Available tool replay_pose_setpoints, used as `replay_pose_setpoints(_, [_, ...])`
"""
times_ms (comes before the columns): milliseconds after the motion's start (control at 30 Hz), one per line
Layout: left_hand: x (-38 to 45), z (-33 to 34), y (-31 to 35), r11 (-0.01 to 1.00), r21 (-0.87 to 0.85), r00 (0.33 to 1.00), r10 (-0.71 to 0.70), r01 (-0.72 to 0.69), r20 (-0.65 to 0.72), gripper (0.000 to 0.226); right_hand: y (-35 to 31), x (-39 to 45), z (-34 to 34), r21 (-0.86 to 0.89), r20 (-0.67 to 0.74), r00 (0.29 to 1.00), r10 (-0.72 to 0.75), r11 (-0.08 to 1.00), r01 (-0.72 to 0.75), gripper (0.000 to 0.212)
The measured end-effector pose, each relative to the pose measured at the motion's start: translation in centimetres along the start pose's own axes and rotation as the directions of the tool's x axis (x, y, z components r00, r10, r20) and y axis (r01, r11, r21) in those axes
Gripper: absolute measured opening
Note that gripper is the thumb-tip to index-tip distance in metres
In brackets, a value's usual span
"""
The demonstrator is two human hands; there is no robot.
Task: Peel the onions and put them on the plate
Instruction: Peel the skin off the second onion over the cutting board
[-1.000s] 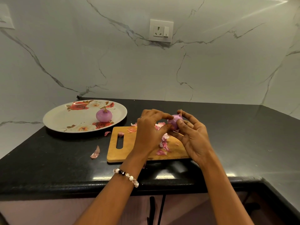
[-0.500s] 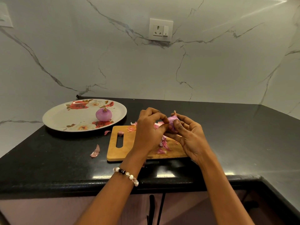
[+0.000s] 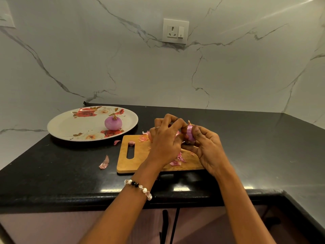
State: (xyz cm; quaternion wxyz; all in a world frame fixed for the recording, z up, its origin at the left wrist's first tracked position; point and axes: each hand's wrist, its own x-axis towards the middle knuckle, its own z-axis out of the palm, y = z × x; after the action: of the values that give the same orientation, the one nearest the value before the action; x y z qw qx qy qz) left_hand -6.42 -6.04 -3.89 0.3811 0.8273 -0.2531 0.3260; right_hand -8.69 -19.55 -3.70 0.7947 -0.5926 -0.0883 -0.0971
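1. Onion [image 3: 190,133], purple, held above the wooden cutting board [image 3: 139,156], between both hands.
2. Right hand [image 3: 207,147] curled round it from the right and below, thumb across the front.
3. Left hand [image 3: 165,138] with fingers bent, fingertips pinching at the onion's top-left side; ring on one finger, beaded bracelet [image 3: 139,188] at the wrist.
4. Second onion [image 3: 113,122], peeled, resting on the floral plate [image 3: 70,125] at the left, toward its right half.
5. Pink skin scraps [image 3: 177,160] scattered on the board, under the hands.
6. One loose peel [image 3: 104,162] on the black counter [image 3: 52,173], left of the board, another small piece [image 3: 117,142] near the plate's edge.
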Motion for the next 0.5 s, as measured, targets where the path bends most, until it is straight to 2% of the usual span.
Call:
replay_pose_setpoints(100, [0.1, 0.1, -0.2, 0.997, -0.069, 0.999, 0.032, -0.034, -0.021, 0.024, -0.1, -0.1, 0.1, 0.037, -0.017, 1.0, 0.003, 0.999, -0.003, 0.04])
replay_pose_setpoints(200, [0.3, -0.2, -0.1, 0.977, -0.211, 0.999, 0.027, -0.032, -0.024, 0.022, -0.3, -0.1, 0.2, 0.082, -0.047, 0.999, 0.011, 0.997, -0.007, 0.041])
replay_pose_setpoints(367, [0.4, -0.8, 0.2, 0.902, -0.409, 0.99, -0.134, 0.137, 0.038, 0.014, -0.5, -0.2, 0.4, 0.143, -0.059, 0.998, 0.036, 0.989, -0.028, 0.041])
replay_pose_setpoints(500, [0.5, -1.1, 0.4, 0.868, -0.452, 0.978, -0.204, 0.204, 0.049, 0.021, -0.6, -0.2, 0.4, 0.17, -0.047, 0.998, 0.044, 0.985, -0.035, 0.035])
